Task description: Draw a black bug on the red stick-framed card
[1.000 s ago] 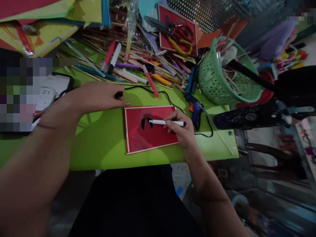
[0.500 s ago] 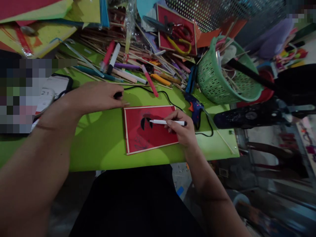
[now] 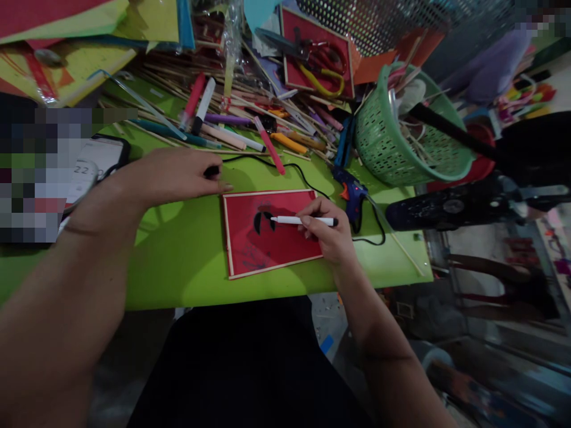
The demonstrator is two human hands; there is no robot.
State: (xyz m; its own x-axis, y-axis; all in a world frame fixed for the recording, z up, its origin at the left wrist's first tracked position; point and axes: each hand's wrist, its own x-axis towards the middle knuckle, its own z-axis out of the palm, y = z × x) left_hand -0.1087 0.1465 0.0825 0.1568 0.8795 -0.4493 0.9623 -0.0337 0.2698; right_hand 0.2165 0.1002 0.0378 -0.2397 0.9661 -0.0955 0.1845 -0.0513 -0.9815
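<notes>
My right hand (image 3: 329,230) is closed in a pinch around a white marker (image 3: 288,220), thumb and fingers holding it toward its black rear end. The marker lies at a low slant, pointing left from the hand, with its tip at the black shapes (image 3: 257,223) on a red panel (image 3: 289,252). That panel rests flat on the green worktop (image 3: 169,255), between my two hands, with pale strips along its edges; my right hand is over its right side.

My left hand (image 3: 181,171) is curled nearly shut around a small black object (image 3: 212,171), mostly hidden, so I can't tell what it is. One fingertip reaches the panel's far left corner; I can't tell if it presses there.

Just beyond my right hand and a little right sits a blue glue gun (image 3: 355,195), with a green basket (image 3: 383,145) farther out. Beyond and between both hands, a pink marker (image 3: 270,145) and an orange marker (image 3: 289,143) lie near thin sticks (image 3: 167,74). Left of my left hand, behind the wrist, is a phone (image 3: 110,148), partly covered.
</notes>
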